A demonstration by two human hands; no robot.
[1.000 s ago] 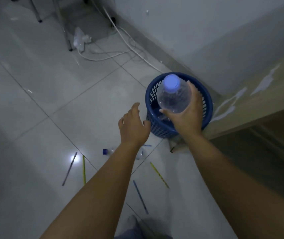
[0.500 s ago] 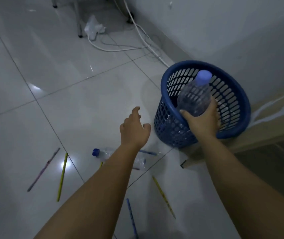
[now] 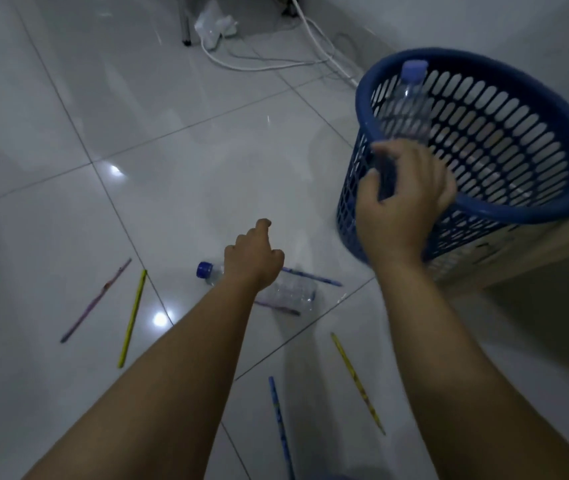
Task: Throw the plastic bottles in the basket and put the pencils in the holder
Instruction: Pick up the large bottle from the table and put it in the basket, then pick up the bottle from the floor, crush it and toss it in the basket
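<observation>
A blue slotted basket (image 3: 532,206) stands on the floor at the right. A clear plastic bottle (image 3: 409,105) with a blue cap is upright inside it, just past the near rim. My right hand (image 3: 404,199) is at that rim, closed around the bottle's base. A second clear bottle (image 3: 291,292) with a blue cap lies on the tiles, partly hidden under my left hand (image 3: 253,259). That hand hovers above it, loosely curled and holding nothing. Several pencils lie around: purple (image 3: 96,299), yellow (image 3: 133,317), blue (image 3: 281,427), another yellow (image 3: 357,382). No holder is in view.
White cables (image 3: 265,65) and a crumpled clear wrapper (image 3: 214,26) lie near a metal leg (image 3: 185,26) at the back. A wooden furniture edge (image 3: 535,254) sits right of the basket, against the grey wall. The floor is glossy white tile.
My right hand has pushed the bottle further over the rim into the basket. The view has swung left and down, so the basket sits further right. My left hand stays above the floor bottle.
</observation>
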